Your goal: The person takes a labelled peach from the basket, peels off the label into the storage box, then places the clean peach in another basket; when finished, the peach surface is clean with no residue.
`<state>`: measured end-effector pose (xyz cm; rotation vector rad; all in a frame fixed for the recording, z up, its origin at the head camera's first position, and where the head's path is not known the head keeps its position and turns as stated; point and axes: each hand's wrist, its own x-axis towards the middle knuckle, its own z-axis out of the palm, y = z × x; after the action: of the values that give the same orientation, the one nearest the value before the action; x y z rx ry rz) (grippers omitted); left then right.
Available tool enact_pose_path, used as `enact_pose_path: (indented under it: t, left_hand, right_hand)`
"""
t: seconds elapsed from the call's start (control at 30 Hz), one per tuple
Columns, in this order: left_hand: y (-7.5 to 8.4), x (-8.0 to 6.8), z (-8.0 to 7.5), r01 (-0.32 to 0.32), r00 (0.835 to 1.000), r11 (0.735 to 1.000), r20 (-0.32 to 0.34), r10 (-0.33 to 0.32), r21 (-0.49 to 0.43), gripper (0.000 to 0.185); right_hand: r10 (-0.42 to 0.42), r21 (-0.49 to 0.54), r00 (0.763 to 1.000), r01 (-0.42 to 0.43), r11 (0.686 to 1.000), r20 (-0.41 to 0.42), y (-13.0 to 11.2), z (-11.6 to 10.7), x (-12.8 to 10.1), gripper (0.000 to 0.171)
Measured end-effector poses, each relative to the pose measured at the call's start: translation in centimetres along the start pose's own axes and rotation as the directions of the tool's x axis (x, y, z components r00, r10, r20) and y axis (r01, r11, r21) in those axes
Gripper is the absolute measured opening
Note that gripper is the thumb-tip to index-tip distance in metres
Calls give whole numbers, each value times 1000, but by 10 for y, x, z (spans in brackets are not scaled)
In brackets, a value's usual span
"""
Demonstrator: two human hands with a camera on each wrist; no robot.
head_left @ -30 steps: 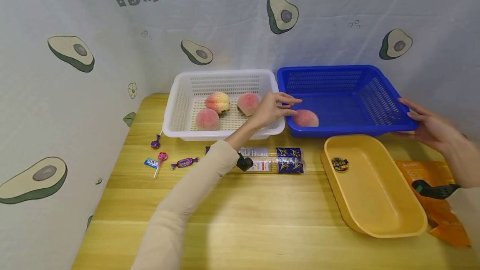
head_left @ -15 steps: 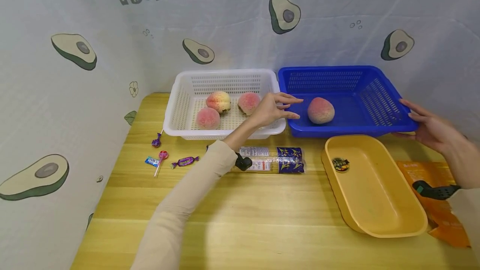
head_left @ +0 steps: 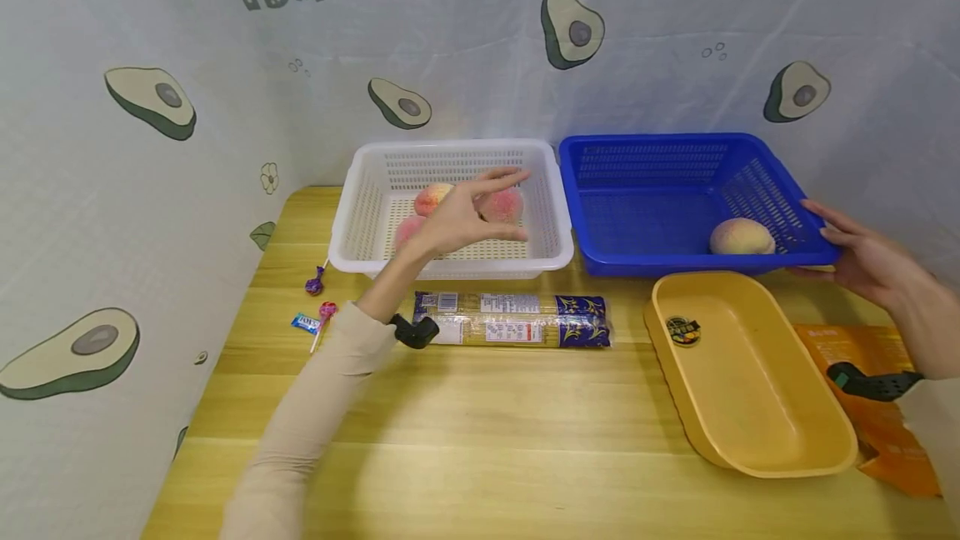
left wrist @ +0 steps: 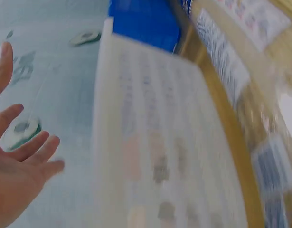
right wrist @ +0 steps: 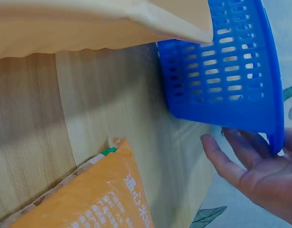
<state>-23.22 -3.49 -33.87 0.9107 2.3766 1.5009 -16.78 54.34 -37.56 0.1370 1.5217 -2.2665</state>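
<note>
Hands at two perforated plastic baskets on the worktop.
Left hand [head_left: 457,219], fingers spread, above white basket [head_left: 360,215]; right hand [head_left: 862,261], fingers straight, touches blue basket [head_left: 787,207] at 3 o'clock; its round pink peach [head_left: 741,237] probably bruises, so cup it.

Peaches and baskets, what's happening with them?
A person is busy with peaches and two baskets on a wooden table. The left hand hovers open over the white basket, where peaches lie. One peach sits alone in the blue basket, near its right side. The right hand rests open against that basket's right rim. A yellow tray sits nearby.
</note>
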Motion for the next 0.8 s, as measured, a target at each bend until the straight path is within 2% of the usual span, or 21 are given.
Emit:
enact_pose_path:
  t: [0.13, 0.27, 0.33, 0.43, 0.5, 0.57, 0.67, 0.77, 0.8]
  left_hand:
    - [-10, -31, -41, 53, 998, 995, -43, -49, 88, 101]
    - [-23, -59, -79, 110, 991, 983, -92, -97, 146, 116]
    - [-31, -73, -94, 170, 981, 973, -122, -152, 155, 121]
    - [-44, -93, -113, 267, 957, 953, -155, -245, 141, 126]
    - [-55, -105, -122, 314, 942, 942, -162, -294, 118, 128]
    - [-67, -115, -127, 338, 934, 936, -161, -320, 100, 129]
    - [-83, -128, -130, 349, 930, 935, -144, -337, 60, 128]
    - [-96, -135, -131, 334, 936, 943, -112, -333, -12, 125]
    - [-99, -137, -130, 323, 941, 946, -96, -325, -35, 124]
  right_hand:
    - [3, -37, 999, -5, 999, -49, 0, 0, -1, 47]
    - [-4, -24, 999, 3, 1000, -45, 0, 0, -1, 47]
    - [-9, -6, 1000, 9, 1000, -28, 1, 0, -1, 48]
    - [-18, 33, 1000, 17, 999, 11, 1, 1, -1, 50]
    - [-21, 79, 999, 17, 997, 50, 2, 1, 0, 51]
    - [-22, 107, 997, 14, 994, 74, 2, 1, 0, 52]
    - [-14, 110, 998, 7, 994, 57, 3, 2, 0, 52]
    - [-1, 97, 1000, -1, 995, 24, 2, 3, 0, 50]
    - [3, 113, 999, -7, 994, 36, 1, 3, 0, 51]
